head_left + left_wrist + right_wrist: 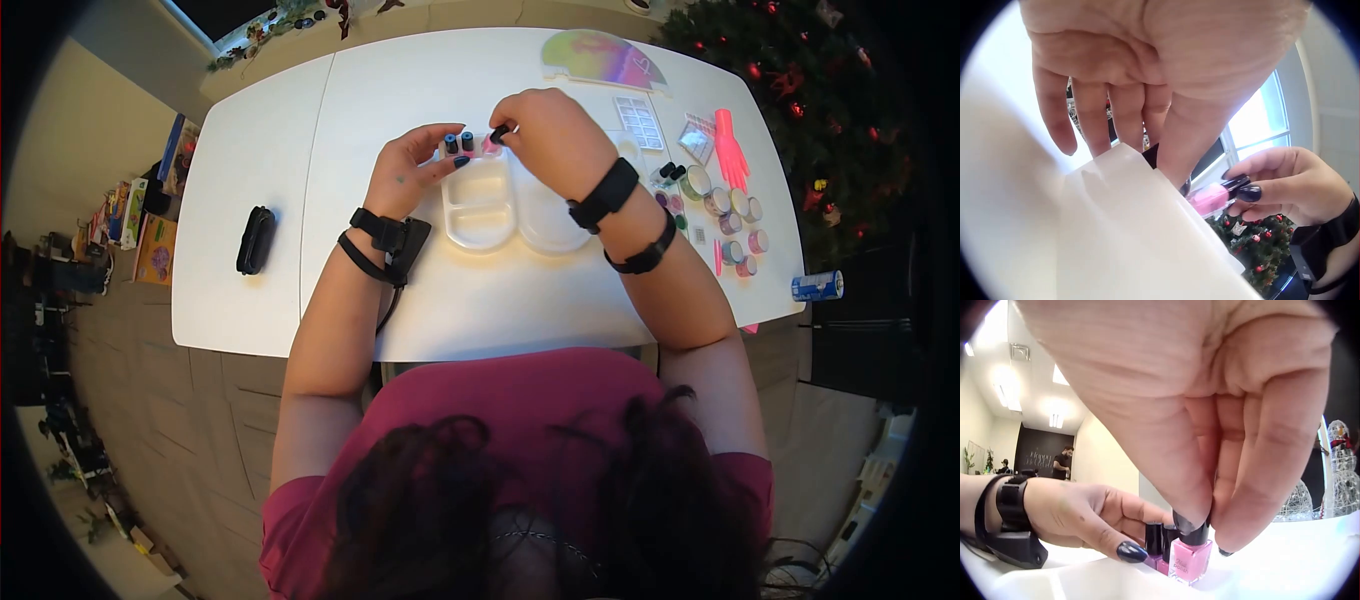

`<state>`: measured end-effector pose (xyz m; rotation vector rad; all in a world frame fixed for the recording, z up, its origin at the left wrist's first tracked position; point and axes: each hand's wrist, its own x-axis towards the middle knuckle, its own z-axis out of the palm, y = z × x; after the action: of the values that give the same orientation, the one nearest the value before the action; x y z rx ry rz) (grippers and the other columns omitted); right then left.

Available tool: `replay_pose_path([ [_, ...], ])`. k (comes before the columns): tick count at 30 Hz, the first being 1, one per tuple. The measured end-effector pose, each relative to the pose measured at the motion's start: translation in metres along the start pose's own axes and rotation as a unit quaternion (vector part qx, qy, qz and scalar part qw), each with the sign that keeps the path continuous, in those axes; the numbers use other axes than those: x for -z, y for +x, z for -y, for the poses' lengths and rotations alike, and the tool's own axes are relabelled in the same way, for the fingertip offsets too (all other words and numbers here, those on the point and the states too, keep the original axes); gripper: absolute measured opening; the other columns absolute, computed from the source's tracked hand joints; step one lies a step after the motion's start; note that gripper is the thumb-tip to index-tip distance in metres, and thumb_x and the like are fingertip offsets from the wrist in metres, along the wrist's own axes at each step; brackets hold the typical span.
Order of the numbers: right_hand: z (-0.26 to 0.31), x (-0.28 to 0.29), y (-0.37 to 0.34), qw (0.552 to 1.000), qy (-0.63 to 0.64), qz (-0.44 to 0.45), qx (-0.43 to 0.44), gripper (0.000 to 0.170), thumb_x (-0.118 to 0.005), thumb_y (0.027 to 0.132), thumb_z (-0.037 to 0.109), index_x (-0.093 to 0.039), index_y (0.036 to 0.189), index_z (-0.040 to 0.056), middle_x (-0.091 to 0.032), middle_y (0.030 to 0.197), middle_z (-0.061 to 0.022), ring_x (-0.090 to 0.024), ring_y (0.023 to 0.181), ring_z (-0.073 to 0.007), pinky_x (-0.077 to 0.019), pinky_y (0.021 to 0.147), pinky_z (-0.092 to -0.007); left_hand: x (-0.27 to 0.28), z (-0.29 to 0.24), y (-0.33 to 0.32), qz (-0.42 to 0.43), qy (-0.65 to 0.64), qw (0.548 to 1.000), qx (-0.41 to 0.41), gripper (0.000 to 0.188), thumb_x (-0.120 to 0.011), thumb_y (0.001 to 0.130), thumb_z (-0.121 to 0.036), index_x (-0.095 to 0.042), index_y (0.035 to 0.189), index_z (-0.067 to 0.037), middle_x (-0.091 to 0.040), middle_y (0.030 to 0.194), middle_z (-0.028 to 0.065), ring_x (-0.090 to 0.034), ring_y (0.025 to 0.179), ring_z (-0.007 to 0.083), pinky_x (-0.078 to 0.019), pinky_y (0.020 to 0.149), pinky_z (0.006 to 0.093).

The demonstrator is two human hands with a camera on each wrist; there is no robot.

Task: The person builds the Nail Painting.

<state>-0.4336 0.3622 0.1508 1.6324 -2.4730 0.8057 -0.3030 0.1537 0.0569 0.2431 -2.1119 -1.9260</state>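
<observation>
My right hand [560,135] pinches the black cap of a small bottle of pink nail polish [1190,559] from above, at the far end of a white divided tray [480,240]. Beside it, two more nail polish bottles [1154,540] with dark caps stand in a row at that end. My left hand [402,172] is at the tray's far left corner, thumb and fingers spread apart around the row. Its thumb lies near the bottles in front, its other fingers behind them. Dark polish shows on the nails.
A second white tray [550,232] lies to the right, partly under my right arm. Several small jars [717,202], two dark-capped bottles [678,172] and a pink glove [730,150] sit farther right. A black case [257,240] lies left; a blue can [817,286] is at the right edge.
</observation>
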Motion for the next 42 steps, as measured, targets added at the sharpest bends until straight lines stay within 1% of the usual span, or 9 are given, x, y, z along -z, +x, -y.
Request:
replay_pose_path([
  [8, 0.003, -0.038, 0.02, 0.993, -0.081, 0.078, -0.045, 0.017, -0.073, 0.092, 0.006, -0.08, 0.107, 0.0041, -0.078, 0.101, -0.0166, -0.073, 0.102, -0.0362, -0.0603, 0.09, -0.0453, 0.001, -0.001, 0.0, 0.03, 0.066, 0.997, -0.017, 0.052, -0.069, 0.094, 0.011, -0.065, 0.144, -0.001, -0.072, 0.136, 0.0093, -0.067, 0.126, 0.0204, -0.0533, 0.111, 0.0353],
  [11, 0.004, -0.044, 0.022, 0.997, -0.069, 0.037, -0.019, 0.009, -0.071, 0.089, 0.004, -0.078, 0.095, 0.0036, -0.077, 0.096, -0.0212, -0.076, 0.095, -0.0391, -0.0624, 0.085, -0.0467, 0.0, -0.002, -0.002, 0.03, 0.063, 0.997, -0.009, 0.053, -0.071, 0.093, 0.011, -0.065, 0.144, 0.0, -0.071, 0.136, 0.0092, -0.067, 0.127, 0.0208, -0.0527, 0.113, 0.0363],
  [17, 0.015, -0.006, -0.002, 0.989, -0.073, 0.064, -0.114, 0.022, -0.074, 0.091, 0.006, -0.08, 0.112, 0.0061, -0.079, 0.107, -0.0162, -0.073, 0.105, -0.0364, -0.0596, 0.091, -0.0462, -0.004, -0.002, -0.002, 0.035, 0.053, 0.998, -0.001, 0.053, -0.074, 0.093, 0.008, -0.065, 0.144, 0.0, -0.072, 0.135, 0.0083, -0.067, 0.127, 0.0204, -0.0531, 0.112, 0.0363],
  [21, -0.027, 0.045, -0.049, 0.99, -0.013, -0.11, -0.086, 0.028, -0.077, 0.091, 0.011, -0.08, 0.119, 0.009, -0.08, 0.114, -0.0143, -0.074, 0.107, -0.035, -0.0585, 0.095, -0.0428, -0.009, -0.001, 0.0, -0.01, 0.102, 0.995, -0.013, 0.048, -0.08, 0.093, -0.002, -0.071, 0.139, -0.008, -0.076, 0.126, 0.0066, -0.068, 0.122, 0.0197, -0.0485, 0.115, 0.0421],
  [23, -0.067, 0.072, -0.077, 0.981, -0.095, -0.136, -0.097, 0.024, -0.079, 0.088, 0.011, -0.082, 0.112, 0.0112, -0.079, 0.108, -0.0127, -0.072, 0.104, -0.037, -0.0587, 0.092, -0.0465, -0.01, -0.01, -0.001, -0.005, 0.099, 0.995, 0.005, 0.052, -0.074, 0.094, 0.007, -0.065, 0.145, -0.002, -0.072, 0.135, 0.0092, -0.067, 0.129, 0.0203, -0.0528, 0.112, 0.035],
  [28, -0.117, 0.097, -0.117, 0.944, -0.099, 0.011, -0.314, 0.03, -0.083, 0.085, 0.004, -0.083, 0.114, 0.0096, -0.08, 0.106, -0.013, -0.075, 0.102, -0.0293, -0.0597, 0.092, -0.041, -0.006, -0.006, 0.003, -0.011, 0.15, 0.988, -0.019, 0.05, -0.072, 0.097, 0.003, -0.064, 0.146, -0.002, -0.071, 0.138, 0.0106, -0.065, 0.131, 0.0211, -0.0533, 0.111, 0.0345],
  [34, -0.148, 0.083, -0.121, 0.961, -0.011, 0.032, -0.275, 0.027, -0.079, 0.086, -0.001, -0.082, 0.112, 0.006, -0.08, 0.103, -0.0133, -0.075, 0.101, -0.0251, -0.0595, 0.091, -0.0372, -0.006, -0.013, 0.002, -0.093, 0.212, 0.972, -0.045, 0.056, -0.084, 0.094, -0.021, -0.066, 0.146, -0.009, -0.07, 0.145, 0.0116, -0.063, 0.138, 0.0321, -0.0485, 0.117, 0.0463],
  [40, -0.093, 0.093, -0.101, 0.978, 0.029, -0.032, -0.204, 0.027, -0.074, 0.089, -0.004, -0.076, 0.115, 0.0006, -0.079, 0.11, -0.0147, -0.075, 0.107, -0.0294, -0.0571, 0.094, -0.0374, -0.003, -0.071, -0.019, -0.131, 0.164, 0.969, -0.134, 0.048, -0.084, 0.094, -0.021, -0.071, 0.139, -0.009, -0.074, 0.138, 0.0094, -0.068, 0.128, 0.0267, -0.0509, 0.112, 0.0423],
  [42, -0.046, 0.088, -0.086, 0.994, 0.055, -0.074, -0.059, 0.024, -0.072, 0.091, -0.003, -0.074, 0.115, 0.0002, -0.077, 0.114, -0.0153, -0.073, 0.108, -0.0331, -0.0561, 0.095, -0.0382, -0.026, -0.104, -0.034, -0.097, 0.204, 0.957, -0.18, 0.039, -0.085, 0.091, -0.017, -0.077, 0.128, -0.007, -0.08, 0.124, 0.0081, -0.074, 0.115, 0.0216, -0.0546, 0.104, 0.0385],
])
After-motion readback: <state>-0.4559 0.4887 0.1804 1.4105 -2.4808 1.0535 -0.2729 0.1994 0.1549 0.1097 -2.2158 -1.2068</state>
